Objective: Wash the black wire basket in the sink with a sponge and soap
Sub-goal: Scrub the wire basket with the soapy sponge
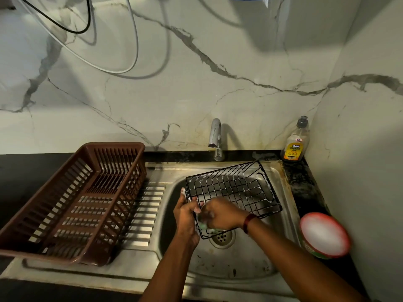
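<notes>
The black wire basket [235, 188] is tilted over the steel sink [281, 216], with white suds along its wires. My left hand [186, 214] grips its near left edge. My right hand [220, 214] presses a green sponge [209, 228] against the basket's near corner; the fingers hide most of the sponge. A round tub of white soap [322, 234] with a red rim sits on the counter to the right of the sink.
A brown plastic dish rack [72, 203] stands on the ribbed drainboard to the left. The tap [216, 138] rises behind the sink, with no water running. A bottle of dishwash gel [294, 141] stands in the back right corner. The drain [222, 237] lies under the basket.
</notes>
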Action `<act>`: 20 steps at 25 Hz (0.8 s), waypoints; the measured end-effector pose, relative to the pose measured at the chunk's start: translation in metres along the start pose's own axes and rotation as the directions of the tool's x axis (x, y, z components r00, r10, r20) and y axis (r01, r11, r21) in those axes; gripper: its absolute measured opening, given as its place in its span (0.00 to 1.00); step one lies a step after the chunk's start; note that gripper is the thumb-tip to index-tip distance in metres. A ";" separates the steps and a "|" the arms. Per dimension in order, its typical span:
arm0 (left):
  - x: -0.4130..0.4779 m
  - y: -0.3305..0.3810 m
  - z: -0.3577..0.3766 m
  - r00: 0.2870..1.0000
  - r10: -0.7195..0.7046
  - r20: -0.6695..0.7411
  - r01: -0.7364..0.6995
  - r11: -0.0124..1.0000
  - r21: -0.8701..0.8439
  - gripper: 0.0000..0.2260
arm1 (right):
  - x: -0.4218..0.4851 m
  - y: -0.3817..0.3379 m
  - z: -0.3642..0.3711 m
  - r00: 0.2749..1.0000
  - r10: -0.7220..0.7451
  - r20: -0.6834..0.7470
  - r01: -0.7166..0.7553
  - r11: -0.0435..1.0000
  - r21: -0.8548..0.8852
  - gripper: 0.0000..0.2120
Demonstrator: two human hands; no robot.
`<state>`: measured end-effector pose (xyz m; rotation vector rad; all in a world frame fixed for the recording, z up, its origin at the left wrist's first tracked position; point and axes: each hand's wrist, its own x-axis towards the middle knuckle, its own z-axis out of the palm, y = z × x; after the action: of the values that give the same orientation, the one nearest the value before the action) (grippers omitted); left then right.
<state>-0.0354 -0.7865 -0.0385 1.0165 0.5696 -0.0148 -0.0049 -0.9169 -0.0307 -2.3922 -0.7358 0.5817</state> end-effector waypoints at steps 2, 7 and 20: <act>0.001 0.001 -0.003 1.000 -0.007 0.029 0.007 0.999 -0.031 0.37 | 0.005 -0.020 0.008 0.999 -0.048 0.000 0.048 0.997 -0.065 0.05; 0.001 0.003 -0.014 0.998 -0.043 0.049 0.045 0.998 -0.037 0.46 | 0.002 -0.012 -0.003 0.978 -0.053 0.201 0.080 0.988 -0.129 0.06; 0.005 0.005 -0.022 0.994 -0.068 -0.089 0.069 0.998 0.003 0.33 | -0.036 0.045 -0.020 0.986 0.149 -0.071 -0.148 0.989 0.026 0.09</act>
<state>-0.0394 -0.7654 -0.0458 1.0069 0.6860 -0.0321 -0.0042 -0.9776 -0.0357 -2.4495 -0.5206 0.5558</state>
